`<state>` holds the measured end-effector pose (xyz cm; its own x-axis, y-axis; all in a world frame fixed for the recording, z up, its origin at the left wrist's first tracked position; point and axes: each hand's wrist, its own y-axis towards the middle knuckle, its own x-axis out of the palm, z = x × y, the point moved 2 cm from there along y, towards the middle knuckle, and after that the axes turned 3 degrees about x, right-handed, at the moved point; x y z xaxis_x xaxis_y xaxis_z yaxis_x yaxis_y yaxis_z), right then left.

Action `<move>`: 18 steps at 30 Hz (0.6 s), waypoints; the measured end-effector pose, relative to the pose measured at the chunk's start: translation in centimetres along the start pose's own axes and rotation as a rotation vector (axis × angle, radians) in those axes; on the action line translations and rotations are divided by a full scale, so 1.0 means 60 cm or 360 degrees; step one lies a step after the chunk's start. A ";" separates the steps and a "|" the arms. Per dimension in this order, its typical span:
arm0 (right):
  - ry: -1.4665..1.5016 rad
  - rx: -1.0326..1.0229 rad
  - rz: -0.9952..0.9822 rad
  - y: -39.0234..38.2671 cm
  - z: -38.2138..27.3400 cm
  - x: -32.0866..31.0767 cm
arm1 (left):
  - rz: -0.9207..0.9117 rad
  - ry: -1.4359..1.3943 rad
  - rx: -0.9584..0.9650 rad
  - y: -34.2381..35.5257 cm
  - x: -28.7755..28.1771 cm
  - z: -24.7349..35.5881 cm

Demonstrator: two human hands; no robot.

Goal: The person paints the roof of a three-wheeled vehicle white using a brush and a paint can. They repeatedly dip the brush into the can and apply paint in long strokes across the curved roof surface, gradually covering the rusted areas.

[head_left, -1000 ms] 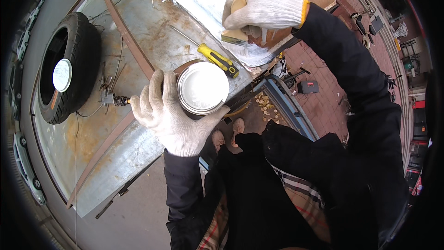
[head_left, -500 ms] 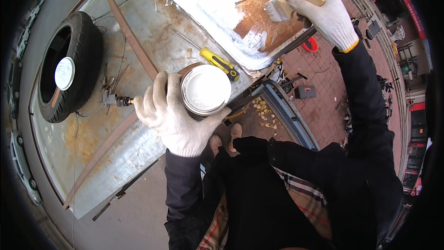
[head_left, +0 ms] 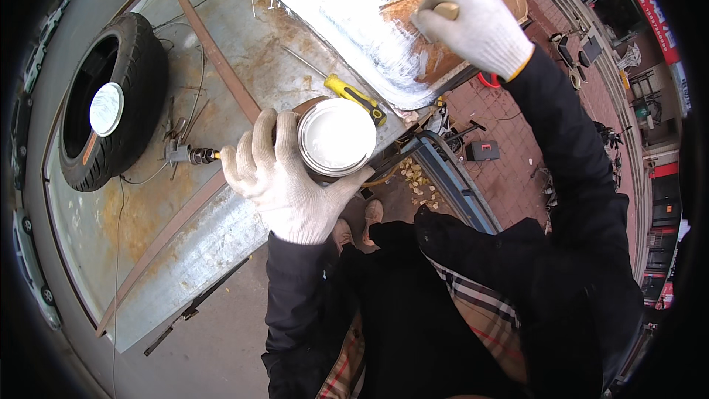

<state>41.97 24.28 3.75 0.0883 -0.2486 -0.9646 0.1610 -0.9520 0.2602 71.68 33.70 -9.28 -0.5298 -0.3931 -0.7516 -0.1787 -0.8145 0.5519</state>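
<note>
My left hand, in a pale knitted glove, grips a round can of white paint from its left side, thumb below and fingers spread along the wall. Farther up and right, my gloved right hand is closed round a paintbrush; the end of its wooden handle shows above the fist, and the bristles are mostly hidden. That hand is over a panel coated partly in white, with a rusty brown patch toward its right end. A yellow and black screwdriver lies just beyond the can.
A black tyre lies on the rust-stained metal surface at left, with a round white-coated lid on it. An air tool sits beside my left fingers. Below right are a blue metal frame and brick paving.
My right hand has moved left over the panel with the brush and turned, so the bristles no longer show clearly. White now covers more of the brown patch's left side.
</note>
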 end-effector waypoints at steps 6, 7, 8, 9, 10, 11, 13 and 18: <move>0.0660 0.0020 0.0046 -0.012 -0.044 0.052 | 0.0033 -0.0072 0.0021 0.000 0.003 -0.007; 0.0914 0.0188 -0.0023 -0.008 -0.043 0.049 | 0.0038 -0.0070 0.0020 -0.001 0.003 -0.008; 0.0770 0.0176 -0.0128 -0.005 -0.048 0.053 | 0.0043 -0.0062 0.0023 -0.002 0.003 -0.008; 0.0720 0.0035 -0.0199 -0.004 -0.051 0.054 | 0.0051 -0.0051 0.0038 -0.003 0.002 -0.008; 0.0389 -0.0094 -0.0195 -0.001 -0.053 0.055 | 0.0062 -0.0090 0.0046 -0.004 0.001 -0.009; 0.0377 0.0015 -0.0206 -0.004 -0.049 0.047 | 0.0070 -0.0126 0.0065 -0.005 -0.001 -0.013; 0.0189 0.0104 -0.0170 -0.002 -0.044 0.025 | 0.0094 -0.0152 0.0038 -0.008 -0.002 -0.016; 0.0427 0.0147 0.0077 0.003 -0.042 0.016 | 0.0085 -0.0193 0.0039 -0.006 0.000 -0.022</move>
<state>44.54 24.30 2.98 0.3524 -0.2497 -0.9019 0.0610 -0.9556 0.2884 72.83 33.46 -9.93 -0.6352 -0.3796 -0.6727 -0.1674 -0.7826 0.5997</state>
